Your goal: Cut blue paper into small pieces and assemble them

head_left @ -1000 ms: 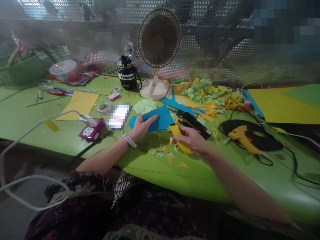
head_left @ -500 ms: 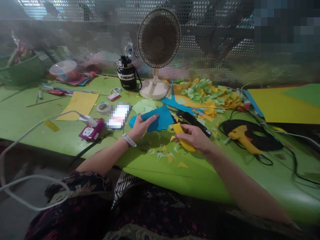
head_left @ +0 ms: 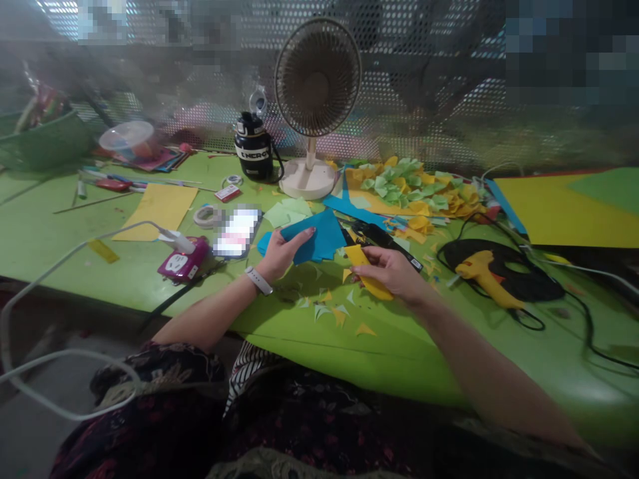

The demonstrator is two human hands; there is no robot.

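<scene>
My left hand [head_left: 284, 254] rests with its fingers on a crumpled blue paper sheet [head_left: 319, 238], and a white watch band circles the wrist. My right hand [head_left: 389, 273] pinches a folded yellow paper piece [head_left: 368, 281] between thumb and fingers, just right of the blue sheet. A long black tool [head_left: 384, 241] lies just beyond my right hand. Small cut paper scraps [head_left: 329, 309] in yellow, green and white are scattered on the green table [head_left: 409, 352] below my hands.
A yellow hot glue gun [head_left: 486, 276] sits on its coiled black cord at right. Behind stand a desk fan [head_left: 317, 76], a black flask [head_left: 253, 148] and a heap of yellow and green paper pieces [head_left: 414, 189]. A pink power socket [head_left: 182, 259] and a blurred phone [head_left: 237, 231] lie left.
My right hand has shifted slightly up the picture, carrying the yellow piece with it. My left hand and the blue sheet have barely moved.
</scene>
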